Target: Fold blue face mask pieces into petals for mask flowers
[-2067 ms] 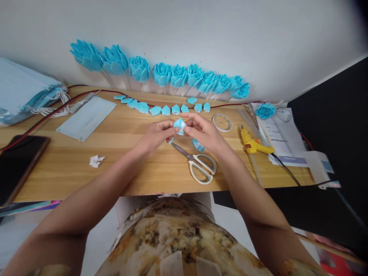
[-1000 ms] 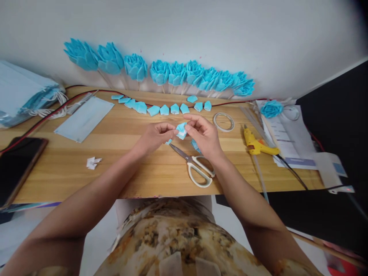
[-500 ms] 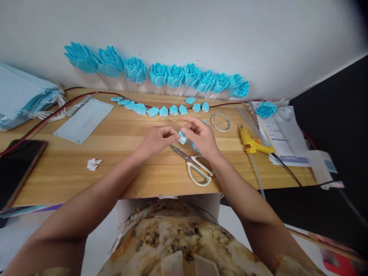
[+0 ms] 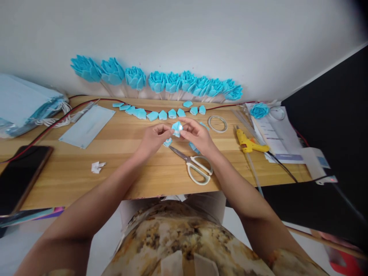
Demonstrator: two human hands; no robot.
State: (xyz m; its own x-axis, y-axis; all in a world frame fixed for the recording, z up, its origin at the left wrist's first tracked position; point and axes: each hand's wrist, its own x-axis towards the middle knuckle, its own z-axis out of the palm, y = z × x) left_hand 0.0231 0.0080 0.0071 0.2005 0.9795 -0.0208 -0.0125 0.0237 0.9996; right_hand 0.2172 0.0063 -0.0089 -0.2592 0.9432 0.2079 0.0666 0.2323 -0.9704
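Observation:
A small folded blue petal (image 4: pixel 177 126) with a whitish strip on it is held between my two hands over the middle of the table. My left hand (image 4: pixel 155 138) pinches its left side with thumb and fingertips. On the right side, the thumb and fingers of my right hand (image 4: pixel 199 135) close on the same petal. A second blue petal (image 4: pixel 167 143) lies just under my left fingertips, and another blue piece (image 4: pixel 193 147) is partly covered by my right hand. White-handled scissors (image 4: pixel 191 161) rest just below both hands, blades pointing up and left.
Several folded petals (image 4: pixel 162 115) form a row behind my hands. Blue flowers on sticks (image 4: pixel 135 78) lean on the wall. To the right are a tape roll (image 4: pixel 217 124) and a yellow glue gun (image 4: pixel 247 142). At left lie a flat mask (image 4: pixel 87 126), a phone (image 4: pixel 24 180) and white scraps (image 4: pixel 97 167).
The held petal has been raised slightly and turned, so more of it shows between my fingers. A petal on the table below my left fingers is now visible. The whole view has shifted slightly.

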